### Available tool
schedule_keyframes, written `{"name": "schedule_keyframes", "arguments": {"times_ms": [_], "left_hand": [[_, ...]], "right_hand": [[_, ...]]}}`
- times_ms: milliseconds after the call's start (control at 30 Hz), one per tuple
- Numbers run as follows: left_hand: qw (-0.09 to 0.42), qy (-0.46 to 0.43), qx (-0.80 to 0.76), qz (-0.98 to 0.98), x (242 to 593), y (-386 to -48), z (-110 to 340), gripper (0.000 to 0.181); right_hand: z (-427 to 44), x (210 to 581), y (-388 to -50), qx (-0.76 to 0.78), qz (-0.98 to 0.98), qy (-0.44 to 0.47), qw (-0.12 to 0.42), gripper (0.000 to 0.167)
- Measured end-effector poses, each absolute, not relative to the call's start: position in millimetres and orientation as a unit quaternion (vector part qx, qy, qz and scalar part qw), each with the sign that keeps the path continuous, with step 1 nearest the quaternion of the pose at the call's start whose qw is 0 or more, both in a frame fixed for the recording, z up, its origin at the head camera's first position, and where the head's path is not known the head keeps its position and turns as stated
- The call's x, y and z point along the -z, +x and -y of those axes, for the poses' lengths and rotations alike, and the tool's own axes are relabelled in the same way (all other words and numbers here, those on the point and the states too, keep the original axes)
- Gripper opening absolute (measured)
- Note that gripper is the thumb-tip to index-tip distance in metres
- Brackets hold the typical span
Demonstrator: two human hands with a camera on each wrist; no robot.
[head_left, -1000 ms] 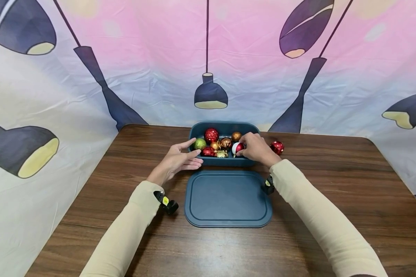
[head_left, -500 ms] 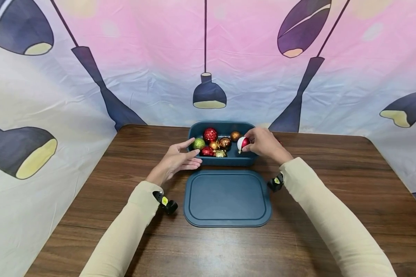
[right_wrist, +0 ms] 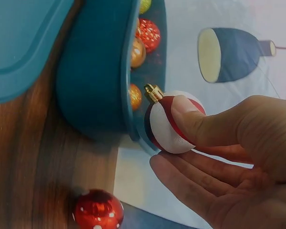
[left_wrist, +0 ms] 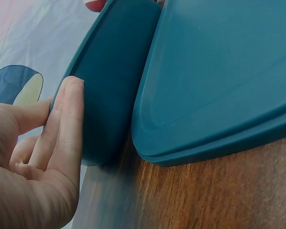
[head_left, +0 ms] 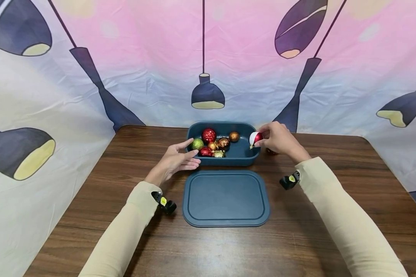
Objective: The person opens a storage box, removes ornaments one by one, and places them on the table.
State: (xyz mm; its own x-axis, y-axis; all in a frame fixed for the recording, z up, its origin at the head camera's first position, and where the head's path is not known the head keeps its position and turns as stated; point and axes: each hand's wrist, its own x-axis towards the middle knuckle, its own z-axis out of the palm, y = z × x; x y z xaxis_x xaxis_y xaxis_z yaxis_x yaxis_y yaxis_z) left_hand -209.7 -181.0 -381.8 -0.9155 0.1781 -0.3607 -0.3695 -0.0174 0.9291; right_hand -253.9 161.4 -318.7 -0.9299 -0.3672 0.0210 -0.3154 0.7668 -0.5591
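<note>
The right hand (head_left: 280,140) pinches a red and white ball ornament (head_left: 255,139) between thumb and fingers, at the right end of a blue box (head_left: 225,162). In the right wrist view the ornament (right_wrist: 174,126) shows a gold cap and hangs by the box rim. My left hand (head_left: 173,161) touches the box's left end, its fingers straight along the outer wall and its thumb at the rim; the left wrist view shows the fingers (left_wrist: 69,124) flat on the wall. Inside the box lie several balls, among them green (head_left: 197,144), red (head_left: 209,135) and orange-gold (head_left: 234,136).
A flat blue lid (head_left: 226,198) lies on the wooden table (head_left: 215,250) in front of the box. A shiny red ball with white dots (right_wrist: 98,210) rests on the table to the right of the box. Behind the table hangs a printed cloth (head_left: 159,57).
The right hand has lifted the red and white ball from among the others and carried it rightward to the box's right end. My left hand has stayed at the box.
</note>
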Motion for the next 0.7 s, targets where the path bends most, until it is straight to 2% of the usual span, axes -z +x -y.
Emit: {"name": "schedule_keyframes", "arguments": {"times_ms": [167,700], "left_hand": [[0.192,-0.069,-0.711,-0.673,383,-211,182,0.069],[0.190,-0.067,-0.713,-0.671,384,-210,183,0.070]], "right_hand": [[-173,315,-253,0.286,-0.943,-0.164,0.043,0.043],[-222,325,-248,0.277,-0.949,-0.142,0.055,0.048]]}}
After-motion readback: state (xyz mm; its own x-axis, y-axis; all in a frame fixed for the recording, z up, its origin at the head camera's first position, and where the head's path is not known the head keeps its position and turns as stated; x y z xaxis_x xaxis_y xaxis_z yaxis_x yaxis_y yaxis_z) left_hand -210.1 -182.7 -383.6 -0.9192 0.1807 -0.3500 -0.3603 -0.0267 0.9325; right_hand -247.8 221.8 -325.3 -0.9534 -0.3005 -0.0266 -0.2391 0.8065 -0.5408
